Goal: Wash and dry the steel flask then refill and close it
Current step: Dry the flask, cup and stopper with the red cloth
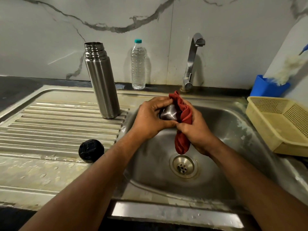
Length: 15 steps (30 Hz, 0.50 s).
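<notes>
The steel flask (101, 80) stands upright and open-mouthed on the ribbed drainboard (50, 124), at about ten o'clock from the hands. Over the sink basin (225, 130), the left hand (150, 120) curls around a small shiny steel piece, probably the flask's cup lid (169, 114), with fingers and thumb pressed around its rim. The right hand (195, 129) pinches a red cloth (182, 124) against the cup, the cloth wrapped over its far side and trailing down toward the drain (183, 165) at six o'clock.

A black stopper (90, 150) lies on the drainboard at about eight o'clock from the hands, apart from the flask. Water beads sit on the counter edge near it. A capped plastic water bottle (138, 65) stands against the wall at twelve o'clock, and the tap (191, 64) at one o'clock is not running.

Judging from this, washing looks finished and drying is under way, with the cup being wiped. Whether the flask body is already dry cannot be told from here. Refilling, fitting the stopper and screwing on the cup remain.
</notes>
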Motion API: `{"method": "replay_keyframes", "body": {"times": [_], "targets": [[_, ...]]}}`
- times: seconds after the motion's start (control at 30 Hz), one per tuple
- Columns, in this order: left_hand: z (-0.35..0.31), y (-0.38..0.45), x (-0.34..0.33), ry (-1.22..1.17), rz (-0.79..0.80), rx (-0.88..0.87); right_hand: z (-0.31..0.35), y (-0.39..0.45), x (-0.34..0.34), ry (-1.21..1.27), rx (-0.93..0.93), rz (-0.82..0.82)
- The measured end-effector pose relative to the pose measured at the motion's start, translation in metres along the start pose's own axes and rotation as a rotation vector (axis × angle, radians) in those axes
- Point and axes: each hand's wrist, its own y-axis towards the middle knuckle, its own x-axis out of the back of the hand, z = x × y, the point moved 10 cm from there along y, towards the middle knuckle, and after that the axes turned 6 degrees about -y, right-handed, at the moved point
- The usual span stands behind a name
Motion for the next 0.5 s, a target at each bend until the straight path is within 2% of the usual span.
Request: {"method": "replay_keyframes", "body": {"times": [0.1,0.23,0.3,0.4,0.5], "targets": [[0.002,-0.001,0.009,0.067,-0.066,0.016,0.005,-0.002,-0.002,-0.118,0.04,0.028],[0.0,-0.002,0.033,0.129,-0.198,0.043,0.027,-0.009,-0.027,-0.499,0.276,0.153],[-0.007,-0.004,0.032,0.128,-0.202,0.044,0.028,-0.008,-0.028,-0.538,0.294,0.159],[-0.013,-0.005,0.014,0.179,-0.137,0.055,0.026,-0.003,-0.011,-0.506,0.241,0.083],[-0.012,-0.003,0.019,0.17,-0.189,0.055,0.031,-0.004,-0.015,-0.568,0.325,0.114]]}}
